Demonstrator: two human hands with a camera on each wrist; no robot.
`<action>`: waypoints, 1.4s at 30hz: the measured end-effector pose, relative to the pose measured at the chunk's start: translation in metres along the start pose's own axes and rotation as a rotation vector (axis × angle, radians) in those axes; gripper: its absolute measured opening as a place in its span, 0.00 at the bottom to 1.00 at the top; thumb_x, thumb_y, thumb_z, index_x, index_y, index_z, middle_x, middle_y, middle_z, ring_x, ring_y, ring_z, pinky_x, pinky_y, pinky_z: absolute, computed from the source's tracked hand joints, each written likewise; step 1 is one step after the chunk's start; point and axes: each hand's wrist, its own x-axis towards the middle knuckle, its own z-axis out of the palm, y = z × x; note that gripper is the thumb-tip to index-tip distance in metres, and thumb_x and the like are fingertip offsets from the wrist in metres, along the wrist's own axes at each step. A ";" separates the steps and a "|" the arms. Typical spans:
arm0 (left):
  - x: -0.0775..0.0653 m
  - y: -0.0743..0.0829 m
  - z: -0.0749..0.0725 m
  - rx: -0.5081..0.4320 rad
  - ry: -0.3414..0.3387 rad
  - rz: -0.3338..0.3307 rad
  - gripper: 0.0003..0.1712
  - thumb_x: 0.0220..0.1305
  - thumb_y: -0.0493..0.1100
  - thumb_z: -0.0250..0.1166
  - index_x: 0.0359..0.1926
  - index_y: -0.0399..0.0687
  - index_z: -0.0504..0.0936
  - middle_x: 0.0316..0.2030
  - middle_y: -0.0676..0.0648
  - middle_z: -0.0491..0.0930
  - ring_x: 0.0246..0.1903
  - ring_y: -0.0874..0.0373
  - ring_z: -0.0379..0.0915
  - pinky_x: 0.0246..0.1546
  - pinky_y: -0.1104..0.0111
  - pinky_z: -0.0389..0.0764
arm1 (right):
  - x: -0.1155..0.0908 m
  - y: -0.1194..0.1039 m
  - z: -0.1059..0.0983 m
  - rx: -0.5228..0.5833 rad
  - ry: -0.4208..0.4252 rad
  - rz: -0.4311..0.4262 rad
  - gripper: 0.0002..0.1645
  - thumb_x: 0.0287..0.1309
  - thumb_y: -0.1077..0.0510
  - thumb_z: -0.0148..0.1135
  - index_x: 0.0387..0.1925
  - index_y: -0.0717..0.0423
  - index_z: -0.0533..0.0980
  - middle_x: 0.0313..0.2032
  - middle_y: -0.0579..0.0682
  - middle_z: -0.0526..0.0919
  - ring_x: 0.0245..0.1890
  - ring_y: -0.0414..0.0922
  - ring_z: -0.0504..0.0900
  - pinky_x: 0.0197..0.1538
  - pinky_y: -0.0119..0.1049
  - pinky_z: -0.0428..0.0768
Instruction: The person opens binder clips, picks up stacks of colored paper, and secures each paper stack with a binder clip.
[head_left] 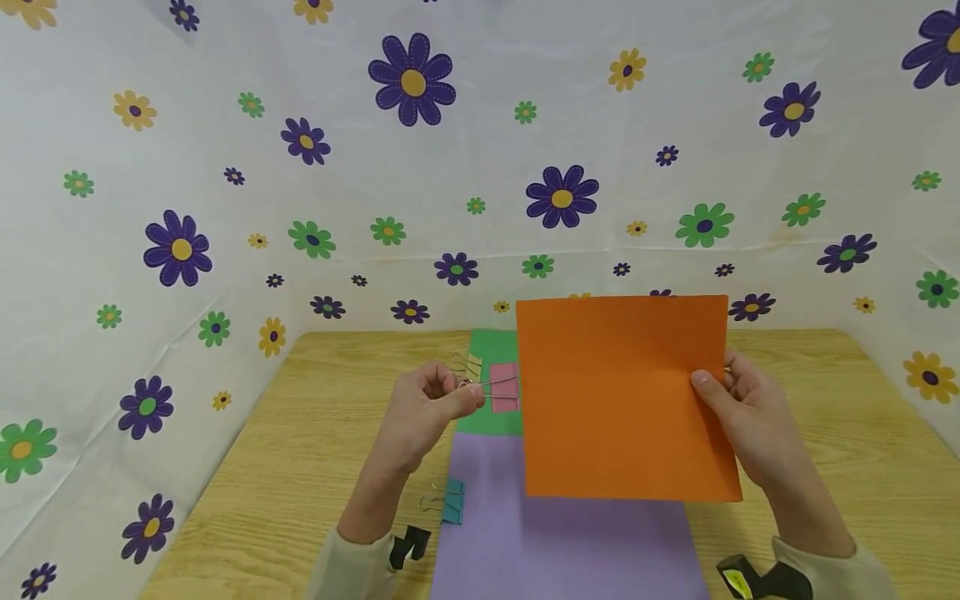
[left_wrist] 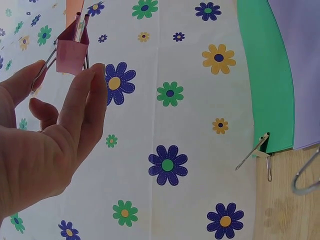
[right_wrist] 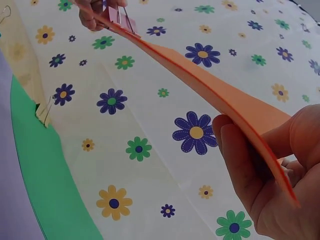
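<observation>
My left hand pinches the wire handles of a pink binder clip between thumb and fingers. The clip's mouth points toward the left edge of an orange sheet, right at that edge in the head view. In the left wrist view, the same pink clip shows its folded back, with a strip of orange beyond it. My right hand grips the sheet by its right edge, thumb on the near face and fingers behind. The sheet is held up and bows slightly in the right wrist view.
Below the orange sheet lie a purple sheet and a green sheet on the wooden table. A yellow binder clip and a teal one sit at their left edges. Flower-printed cloth hangs behind.
</observation>
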 end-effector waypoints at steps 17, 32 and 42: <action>-0.001 -0.001 0.003 -0.028 -0.030 -0.002 0.18 0.61 0.36 0.67 0.24 0.43 0.65 0.28 0.46 0.78 0.39 0.45 0.84 0.48 0.58 0.82 | -0.001 -0.001 0.006 0.032 -0.028 -0.012 0.21 0.74 0.58 0.51 0.59 0.70 0.65 0.36 0.41 0.85 0.33 0.43 0.86 0.35 0.38 0.85; -0.001 0.000 0.003 -0.024 -0.052 0.001 0.20 0.61 0.37 0.67 0.21 0.44 0.64 0.24 0.48 0.72 0.38 0.47 0.84 0.48 0.55 0.82 | -0.002 -0.002 0.016 0.024 -0.027 0.010 0.22 0.75 0.56 0.50 0.59 0.68 0.65 0.36 0.41 0.85 0.33 0.43 0.86 0.35 0.39 0.85; -0.001 0.000 0.003 -0.024 -0.063 0.008 0.21 0.60 0.37 0.67 0.19 0.44 0.63 0.23 0.48 0.71 0.38 0.47 0.84 0.48 0.54 0.82 | -0.003 -0.003 0.018 0.011 -0.032 0.030 0.24 0.75 0.54 0.50 0.61 0.67 0.64 0.36 0.41 0.84 0.34 0.43 0.86 0.36 0.39 0.85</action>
